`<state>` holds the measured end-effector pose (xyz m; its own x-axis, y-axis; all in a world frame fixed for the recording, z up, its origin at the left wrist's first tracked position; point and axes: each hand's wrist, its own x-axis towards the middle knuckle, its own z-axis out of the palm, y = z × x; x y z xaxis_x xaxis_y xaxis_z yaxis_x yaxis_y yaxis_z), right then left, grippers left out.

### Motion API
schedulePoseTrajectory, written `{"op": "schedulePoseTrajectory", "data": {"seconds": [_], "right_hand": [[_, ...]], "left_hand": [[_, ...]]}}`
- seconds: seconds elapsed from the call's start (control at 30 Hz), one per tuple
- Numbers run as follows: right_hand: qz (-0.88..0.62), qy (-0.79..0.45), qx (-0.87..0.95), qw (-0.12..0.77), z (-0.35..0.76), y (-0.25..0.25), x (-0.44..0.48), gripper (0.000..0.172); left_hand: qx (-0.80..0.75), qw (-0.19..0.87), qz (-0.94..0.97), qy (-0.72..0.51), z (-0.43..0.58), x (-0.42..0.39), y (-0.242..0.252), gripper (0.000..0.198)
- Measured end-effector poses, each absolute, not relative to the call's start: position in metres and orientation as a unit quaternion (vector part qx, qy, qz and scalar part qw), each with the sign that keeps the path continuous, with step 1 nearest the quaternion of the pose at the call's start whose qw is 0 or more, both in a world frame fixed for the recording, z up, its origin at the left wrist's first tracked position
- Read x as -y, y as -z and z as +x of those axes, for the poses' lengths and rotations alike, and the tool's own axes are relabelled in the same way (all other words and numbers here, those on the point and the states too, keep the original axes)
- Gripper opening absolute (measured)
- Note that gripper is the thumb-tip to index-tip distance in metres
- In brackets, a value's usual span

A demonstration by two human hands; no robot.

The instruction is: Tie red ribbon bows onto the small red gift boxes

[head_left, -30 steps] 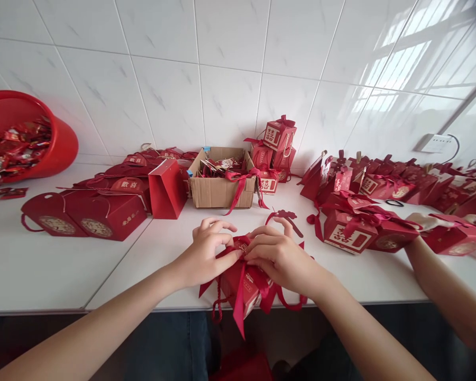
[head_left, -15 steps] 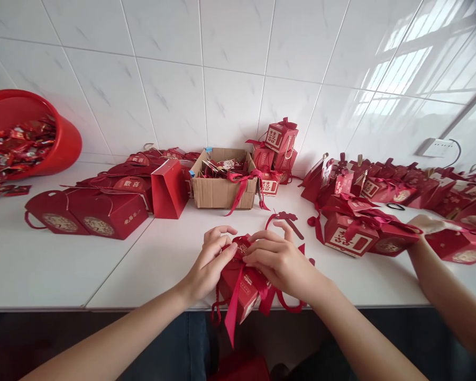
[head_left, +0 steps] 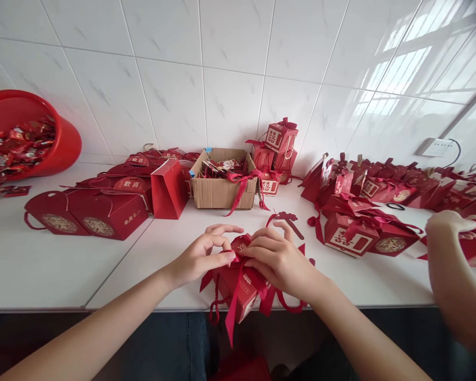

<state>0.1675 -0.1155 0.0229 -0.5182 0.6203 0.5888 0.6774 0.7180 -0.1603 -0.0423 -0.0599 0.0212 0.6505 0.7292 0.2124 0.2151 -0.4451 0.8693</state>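
Observation:
A small red gift box (head_left: 238, 290) sits at the front edge of the white table (head_left: 63, 264), wrapped with a red ribbon (head_left: 233, 307) whose ends hang over the edge. My left hand (head_left: 200, 255) pinches the ribbon at the box's top with thumb and fingers. My right hand (head_left: 280, 257) is closed on the ribbon from the other side, touching the left fingertips. A red paper tag (head_left: 286, 217) lies just behind my right hand.
A cardboard box (head_left: 221, 190) of ribbons and tags stands behind. Flat red bags (head_left: 103, 209) lie left, a red basin (head_left: 65, 140) of sweets far left. Finished red boxes (head_left: 353, 233) pile right. Another person's hand (head_left: 446, 225) reaches in at the right edge.
My left hand has drawn a little left, pulling the ribbon. The other person's arm at the right has lifted and its hand now shows over the boxes.

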Motion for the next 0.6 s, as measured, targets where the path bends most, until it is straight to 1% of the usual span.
{"op": "schedulePoseTrajectory", "data": {"seconds": [0.1,0.23,0.5,0.6], "right_hand": [[-0.372,0.047,0.871,0.318,0.167,-0.024,0.116,0.016],[-0.372,0.044,0.874,0.308,0.166,-0.025,0.115,0.014],[-0.379,0.061,0.877,0.289,0.163,-0.028,0.117,0.018],[-0.379,0.062,0.877,0.287,0.162,-0.027,0.117,0.019]], "left_hand": [[-0.308,0.404,0.819,-0.266,-0.045,0.058,-0.024,0.028],[-0.335,0.308,0.862,-0.224,-0.044,0.060,-0.032,0.030],[-0.342,0.167,0.912,-0.155,-0.042,0.064,-0.051,0.031],[-0.335,0.146,0.918,-0.153,-0.043,0.063,-0.051,0.030]]}}
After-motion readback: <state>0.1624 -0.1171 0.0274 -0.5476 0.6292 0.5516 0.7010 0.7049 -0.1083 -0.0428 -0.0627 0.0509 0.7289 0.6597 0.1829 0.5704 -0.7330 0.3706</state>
